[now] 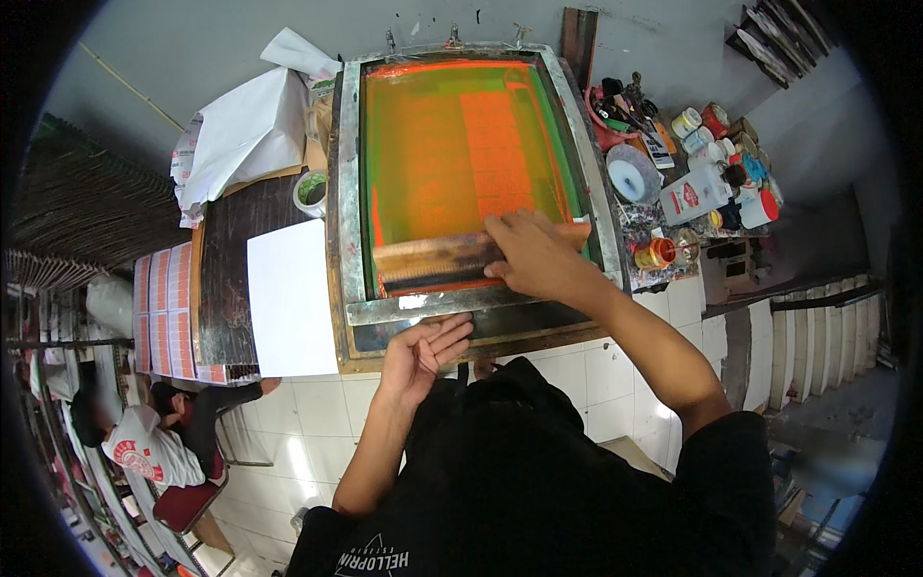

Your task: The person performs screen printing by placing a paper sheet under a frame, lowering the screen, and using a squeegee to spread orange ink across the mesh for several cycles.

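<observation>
Near the centre of the picture, a wooden squeegee (433, 254) lies across the lower part of an orange-and-green screen (413, 144), its right end slightly higher in the view. The right hand (532, 255) grips the squeegee right of its middle, fingers closed over the top edge. The screen sits inside a metal frame (344, 192). Below the lower bar of this frame, the left hand (415, 361) is turned palm up, fingers open and loosely bent; contact with the bar cannot be determined. Left of the frame, a white sheet (288, 298) lies on the dark bench (226, 255). At upper right stand a white jug (694, 195) and an orange jar (655, 254). At lower left, a person (154, 442) sits on a chair (187, 502).
</observation>
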A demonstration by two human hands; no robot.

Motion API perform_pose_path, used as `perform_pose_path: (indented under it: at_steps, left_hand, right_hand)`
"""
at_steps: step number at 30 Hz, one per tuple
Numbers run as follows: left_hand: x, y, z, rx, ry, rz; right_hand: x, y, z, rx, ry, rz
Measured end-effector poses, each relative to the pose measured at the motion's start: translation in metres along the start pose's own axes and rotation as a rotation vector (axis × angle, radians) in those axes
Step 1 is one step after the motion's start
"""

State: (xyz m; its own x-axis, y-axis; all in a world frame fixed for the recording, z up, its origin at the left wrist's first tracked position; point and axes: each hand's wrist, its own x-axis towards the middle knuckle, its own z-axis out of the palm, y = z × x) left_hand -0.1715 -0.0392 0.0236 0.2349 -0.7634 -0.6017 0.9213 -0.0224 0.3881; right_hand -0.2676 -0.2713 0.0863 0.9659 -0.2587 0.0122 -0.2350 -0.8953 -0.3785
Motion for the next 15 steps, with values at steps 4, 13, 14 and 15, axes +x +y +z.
perform_pose_path:
  at_steps: [4, 13, 14, 15]
  left_hand:
    - [0.007, -0.004, -0.012, 0.045, 0.012, -0.011]
    - [0.011, -0.008, -0.016, 0.078, 0.154, -0.045]
    - [0.011, -0.009, -0.019, 0.077, 0.153, -0.063]
    - [0.010, -0.009, -0.023, 0.074, 0.152, -0.080]
  right_hand:
    - [0.007, -0.004, 0.008, -0.040, -0.126, 0.053]
    - [0.022, 0.008, 0.022, -0.204, 0.132, -0.069]
    - [0.032, 0.014, 0.021, -0.219, 0.158, -0.072]
    - [0.043, 0.020, 0.020, -0.233, 0.184, -0.075]
